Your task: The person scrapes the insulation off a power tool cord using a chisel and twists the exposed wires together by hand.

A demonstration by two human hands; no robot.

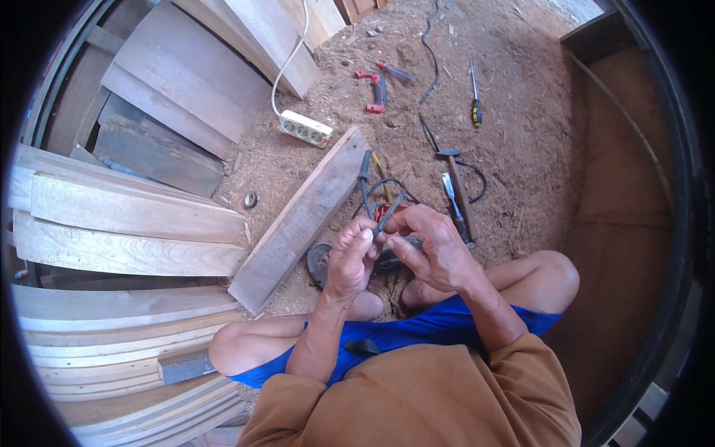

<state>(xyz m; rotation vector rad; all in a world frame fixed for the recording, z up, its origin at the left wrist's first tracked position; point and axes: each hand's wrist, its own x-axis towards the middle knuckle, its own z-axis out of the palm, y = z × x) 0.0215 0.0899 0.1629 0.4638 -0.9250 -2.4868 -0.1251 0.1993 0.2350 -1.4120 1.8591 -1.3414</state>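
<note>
A thin dark cord-like piece (392, 209) slants up between my hands; its exact kind is hard to make out. The fingertips of my left hand (353, 255) pinch its lower end. Curled around the same spot from the other side is my right hand (434, 249), thumb and forefinger close together at the piece. Below the hands, between my feet, lies a dark power tool (389, 261), partly covered. A round grey disc (318, 266) shows beside it. Just beyond the hands, a dark cable (364, 179) rests near a red object (387, 211), mostly hidden.
Left of my hands lies a thick wooden beam (302, 220), with a power strip (305, 128) and tape roll (251, 200) nearby. A chisel (453, 201), hammer (459, 182), screwdriver (475, 97) and red-black handle (376, 93) lie on sawdust. Stacked boards (134, 216) line the left.
</note>
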